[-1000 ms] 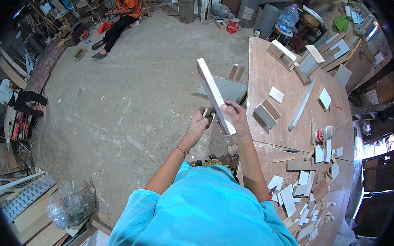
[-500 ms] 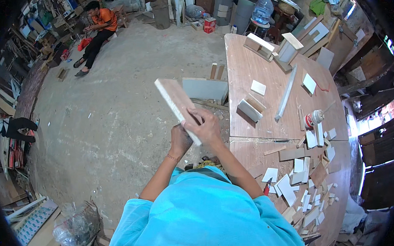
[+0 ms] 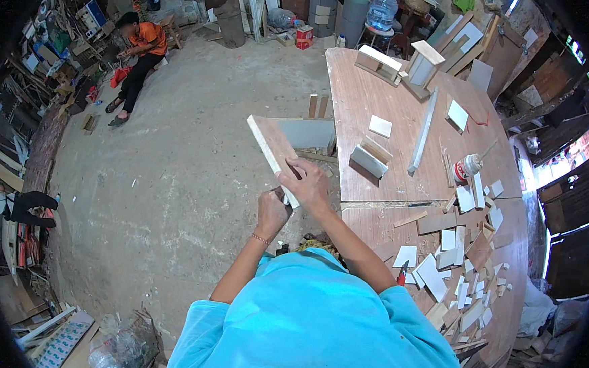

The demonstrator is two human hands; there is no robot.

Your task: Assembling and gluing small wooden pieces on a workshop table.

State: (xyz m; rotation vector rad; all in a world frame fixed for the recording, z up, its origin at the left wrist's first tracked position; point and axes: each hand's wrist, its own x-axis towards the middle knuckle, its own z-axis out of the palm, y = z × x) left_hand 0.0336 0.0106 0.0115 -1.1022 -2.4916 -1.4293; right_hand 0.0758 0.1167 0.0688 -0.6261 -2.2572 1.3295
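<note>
Over the floor in front of me I hold a flat wooden board (image 3: pixel 272 141) with a brown face and a pale long edge. It is tilted, its far end pointing up and to the left. My right hand (image 3: pixel 310 187) is closed round the near part, fingers over the brown face and thumb by the pale edge. My left hand (image 3: pixel 274 214) is curled at the board's near end, from below; its fingertips are partly hidden. On the table to the right, a small three-sided wooden piece (image 3: pixel 371 158) lies closest to the board.
The wooden table (image 3: pixel 353 113) carries a long pale strip (image 3: pixel 422 134), a white-and-red glue pot (image 3: pixel 467 167), a red-handled tool (image 3: pixel 402 275) and scattered offcuts (image 3: pixel 430 277). A grey panel (image 3: pixel 306 133) stands beside its left edge. A person in orange (image 3: pixel 149 38) sits far left; another person (image 3: pixel 20 204) is at left.
The board has swung a little more upright and slightly to the right, with both hands keeping hold. My view has shifted slightly, and the table things sit a little differently in the picture.
</note>
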